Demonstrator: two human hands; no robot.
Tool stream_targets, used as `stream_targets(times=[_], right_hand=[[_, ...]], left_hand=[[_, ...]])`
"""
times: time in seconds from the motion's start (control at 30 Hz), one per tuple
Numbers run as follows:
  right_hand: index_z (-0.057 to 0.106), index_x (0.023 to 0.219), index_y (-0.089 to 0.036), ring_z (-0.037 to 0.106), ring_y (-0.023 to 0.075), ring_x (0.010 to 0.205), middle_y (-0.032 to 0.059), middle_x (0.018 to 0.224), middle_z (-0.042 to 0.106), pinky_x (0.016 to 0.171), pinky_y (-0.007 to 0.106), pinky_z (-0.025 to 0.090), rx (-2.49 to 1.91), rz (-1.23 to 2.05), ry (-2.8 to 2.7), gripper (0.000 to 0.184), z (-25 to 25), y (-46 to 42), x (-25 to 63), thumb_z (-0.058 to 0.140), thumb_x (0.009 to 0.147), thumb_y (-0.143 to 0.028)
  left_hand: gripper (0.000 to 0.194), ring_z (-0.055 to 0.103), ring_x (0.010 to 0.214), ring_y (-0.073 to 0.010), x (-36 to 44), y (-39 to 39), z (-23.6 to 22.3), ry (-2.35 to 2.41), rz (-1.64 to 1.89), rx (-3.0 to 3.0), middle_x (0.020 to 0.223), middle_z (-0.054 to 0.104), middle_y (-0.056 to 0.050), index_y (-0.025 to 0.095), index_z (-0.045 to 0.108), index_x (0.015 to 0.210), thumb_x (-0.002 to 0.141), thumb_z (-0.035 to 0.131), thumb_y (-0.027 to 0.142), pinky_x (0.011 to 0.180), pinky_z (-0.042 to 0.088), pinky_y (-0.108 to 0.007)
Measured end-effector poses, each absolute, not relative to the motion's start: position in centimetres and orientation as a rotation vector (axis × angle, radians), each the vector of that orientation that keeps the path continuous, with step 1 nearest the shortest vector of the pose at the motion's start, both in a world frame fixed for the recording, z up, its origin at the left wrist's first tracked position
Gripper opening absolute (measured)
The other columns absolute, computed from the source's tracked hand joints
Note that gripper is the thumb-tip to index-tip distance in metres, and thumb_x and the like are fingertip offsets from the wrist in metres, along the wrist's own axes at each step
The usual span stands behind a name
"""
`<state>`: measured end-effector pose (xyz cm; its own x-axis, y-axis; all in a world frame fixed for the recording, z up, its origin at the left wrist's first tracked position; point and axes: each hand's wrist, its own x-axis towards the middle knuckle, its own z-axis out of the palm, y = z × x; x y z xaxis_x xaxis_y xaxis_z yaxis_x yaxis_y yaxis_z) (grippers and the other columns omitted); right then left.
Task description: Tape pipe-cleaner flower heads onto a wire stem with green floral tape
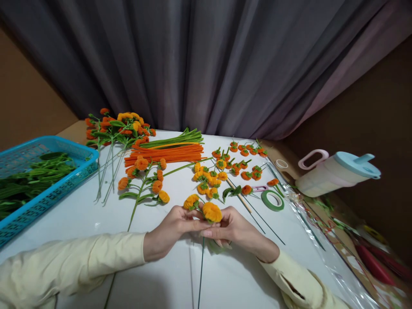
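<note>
Two yellow pipe-cleaner flowers stand out above my hands, the larger yellow flower (211, 212) on the right and a second flower (191, 201) on the left. A thin dark green stem (201, 268) runs down below my fingers. My left hand (172, 225) is closed, its thumb and fingers pinching the flower stem from the left. From the right, my right hand (238, 227) pinches at the base of the larger flower, fingertips meeting the left ones. The exact grip point is hidden behind the fingers. Just beyond lie loose yellow flower heads (203, 176).
A blue basket (64, 180) of green leaves stands left. Orange pipe cleaners (165, 154), a finished orange spray (138, 195) and a flower bundle (112, 126) lie behind. Orange heads (247, 175), green tape (272, 200), a lidded cup (336, 174) and red-handled pliers (373, 262) are right.
</note>
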<state>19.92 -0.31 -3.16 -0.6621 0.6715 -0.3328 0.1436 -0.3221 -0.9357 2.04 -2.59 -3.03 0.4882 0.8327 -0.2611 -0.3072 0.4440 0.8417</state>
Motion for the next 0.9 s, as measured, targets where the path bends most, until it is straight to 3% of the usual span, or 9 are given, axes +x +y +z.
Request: stream_targets(times=[0.67,0.9], right_hand=[[0.05,0.053,-0.015,0.035,0.0035,0.032,-0.0062,0.04,0.048,0.034,0.018,0.025,-1.104,1.947,-1.543,0.041,-2.66,-0.54,19.56,0.079,0.062,-0.044],[0.054,0.06,-0.014,0.036,0.0034,0.033,-0.0069,0.041,0.048,0.033,0.018,0.025,-1.034,1.971,-1.501,0.034,-2.7,-0.65,19.59,0.079,0.064,-0.037]], left_hand=[[0.018,0.061,0.081,-0.0196,2.13,-2.54,-2.91,0.809,0.772,0.768,0.079,0.07,-0.008,0.009,0.072,0.073,0.067,0.075,0.026,0.08,0.044,-0.03],[0.017,0.061,0.077,-0.0178,2.21,-2.6,-2.61,0.824,0.78,0.78,0.075,0.07,-0.007,0.01,0.071,0.069,0.065,0.076,0.026,0.077,0.045,-0.027]])
